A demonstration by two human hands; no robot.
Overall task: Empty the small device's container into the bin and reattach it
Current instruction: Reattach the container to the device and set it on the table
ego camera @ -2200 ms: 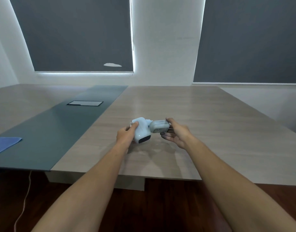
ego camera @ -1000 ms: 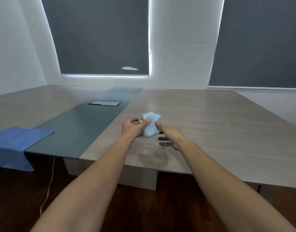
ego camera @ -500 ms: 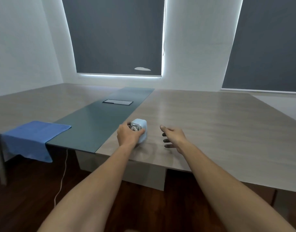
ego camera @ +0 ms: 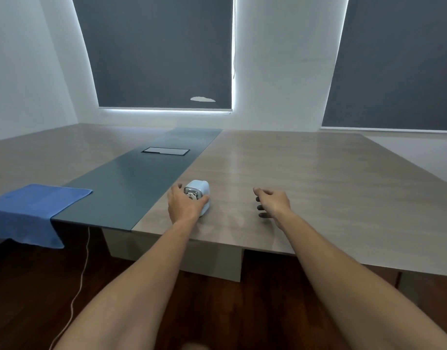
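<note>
The small device [ego camera: 200,192] is a pale blue and white box with a round metal part on its near face. It rests on the wooden table [ego camera: 305,178] close to the front edge. My left hand [ego camera: 183,205] wraps around its near side and grips it. My right hand [ego camera: 271,203] hovers over the table to the right of the device, fingers apart and holding nothing. The container is not separate from the device. No bin is in view.
A dark green strip [ego camera: 141,178] with a small hatch [ego camera: 165,150] runs down the table left of the device. A blue cloth [ego camera: 30,208] hangs over the table's left front edge. A white cable [ego camera: 78,286] trails on the dark wooden floor.
The grey container went from my right hand back onto the device. My left hand set the device down on the table. My right hand let go and moved right.
</note>
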